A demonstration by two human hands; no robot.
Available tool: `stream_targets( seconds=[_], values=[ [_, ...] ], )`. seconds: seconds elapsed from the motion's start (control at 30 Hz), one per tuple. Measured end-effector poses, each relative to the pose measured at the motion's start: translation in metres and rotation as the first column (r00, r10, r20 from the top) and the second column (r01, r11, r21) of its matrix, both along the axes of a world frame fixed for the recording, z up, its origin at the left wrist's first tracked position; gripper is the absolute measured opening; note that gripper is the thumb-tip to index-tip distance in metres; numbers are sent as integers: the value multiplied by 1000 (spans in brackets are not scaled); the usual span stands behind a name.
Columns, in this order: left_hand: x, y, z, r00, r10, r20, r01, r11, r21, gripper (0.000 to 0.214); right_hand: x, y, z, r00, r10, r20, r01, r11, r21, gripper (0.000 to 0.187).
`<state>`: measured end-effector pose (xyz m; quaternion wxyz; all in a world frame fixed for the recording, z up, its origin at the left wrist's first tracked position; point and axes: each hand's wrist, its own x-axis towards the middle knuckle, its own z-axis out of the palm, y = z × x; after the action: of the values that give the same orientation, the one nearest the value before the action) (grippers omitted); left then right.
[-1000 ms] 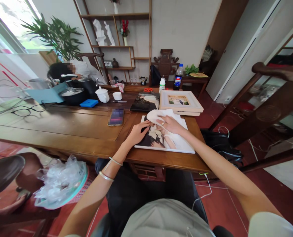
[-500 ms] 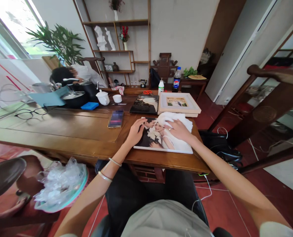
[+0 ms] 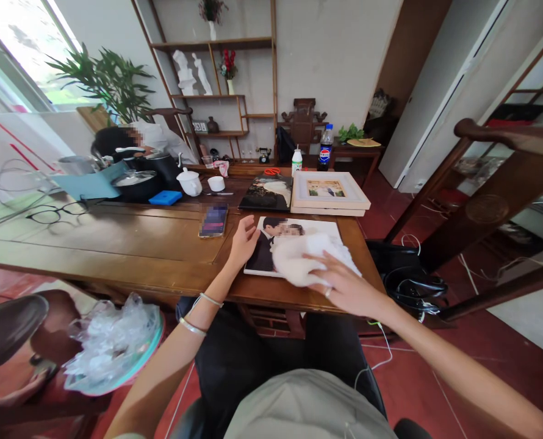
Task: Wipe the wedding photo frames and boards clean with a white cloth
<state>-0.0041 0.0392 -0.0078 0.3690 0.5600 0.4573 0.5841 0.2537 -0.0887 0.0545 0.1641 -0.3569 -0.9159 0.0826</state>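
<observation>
A wedding photo panel [image 3: 261, 253] lies flat near the table's front edge, showing a couple. My left hand [image 3: 244, 241] is at its left edge, fingers bent together against the side. With its fingers pressed down, my right hand [image 3: 345, 283] holds a crumpled white cloth [image 3: 299, 259] on the panel. Cloth and hand cover the lower middle and right of the picture.
Behind the panel are a dark photo album [image 3: 266, 192] and a white framed picture [image 3: 365, 204]. A phone [image 3: 213, 221] lies to the left. Farther back stand a teapot [image 3: 190, 183], a white bottle [image 3: 296, 161] and a cola bottle [image 3: 325, 149]. One person sits across the table.
My right hand has drawn the cloth from the panel's upper right down toward its front edge. My left hand has shifted slightly left, off the picture to the panel's side.
</observation>
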Motion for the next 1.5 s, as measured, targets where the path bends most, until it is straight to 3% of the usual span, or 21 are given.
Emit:
stream_targets(
  seconds=[0.1, 0.17, 0.27, 0.37, 0.53, 0.6, 0.67, 0.73, 0.9, 1.07, 1.17, 1.23, 1.3, 1.33, 1.43, 1.5],
  values=[
    [0, 3, -1, 996, -12, 91, 33, 973, -229, 51, 28, 28, -7, 985, -172, 2, 171, 985, 21, 35],
    [-1, 5, 0, 990, -2, 140, 43, 957, -287, 52, 35, 53, -11, 963, -269, 22, 268, 963, 25, 40],
    [-1, 5, 2, 981, -3, 192, 65, 947, -314, 52, 27, 84, -12, 928, -367, 60, 364, 930, 53, 42],
    [-4, 2, 5, 969, -27, 244, 106, 943, -317, 52, 0, 96, -9, 911, -399, 105, 389, 916, 104, 38],
    [-10, -3, 11, 941, -6, 337, 134, 924, -357, 48, -54, 71, -6, 966, -208, 156, 189, 974, 128, 37],
    [-12, -5, 15, 912, 21, 410, 139, 924, -356, 42, -71, 52, -7, 978, -149, 143, 124, 978, 169, 46],
    [-12, -8, 19, 881, 41, 471, 145, 925, -351, 36, -81, 35, -8, 980, -147, 133, 115, 969, 217, 60],
    [-12, -10, 23, 854, 57, 517, 159, 918, -364, 30, -87, 24, -7, 975, -170, 145, 129, 958, 256, 59],
    [-11, -16, 28, 837, 39, 545, 179, 923, -340, 31, -90, 16, -4, 964, -194, 179, 126, 934, 335, 55],
    [-16, -24, 33, 822, -109, 560, 306, 912, -272, 39, -80, 11, 5, 968, -152, 199, 48, 893, 448, 46],
    [-15, -36, 43, 753, -244, 611, 429, 886, -175, 41, -63, 11, 18, 991, -111, 74, 60, 864, 500, 42],
    [-9, -46, 48, 718, -303, 627, 468, 877, -111, 39, -50, 13, 31, 987, -110, -114, 153, 847, 509, 40],
    [1, -56, 50, 706, -359, 611, 528, 841, -115, 38, -38, 13, 45, 914, -138, -382, 318, 829, 460, 31],
    [7, -60, 49, 729, -357, 584, 535, 829, -162, 38, -33, 12, 53, 836, -151, -528, 403, 822, 402, 26],
    [25, -72, 42, 844, -207, 495, 385, 876, -291, 45, -29, 6, 73, 465, -150, -872, 539, 830, 145, 25],
    [36, -80, 40, 822, -270, 501, 436, 864, -251, 39, -32, 2, 79, 219, -105, -970, 528, 849, 27, 32]
  ],
)
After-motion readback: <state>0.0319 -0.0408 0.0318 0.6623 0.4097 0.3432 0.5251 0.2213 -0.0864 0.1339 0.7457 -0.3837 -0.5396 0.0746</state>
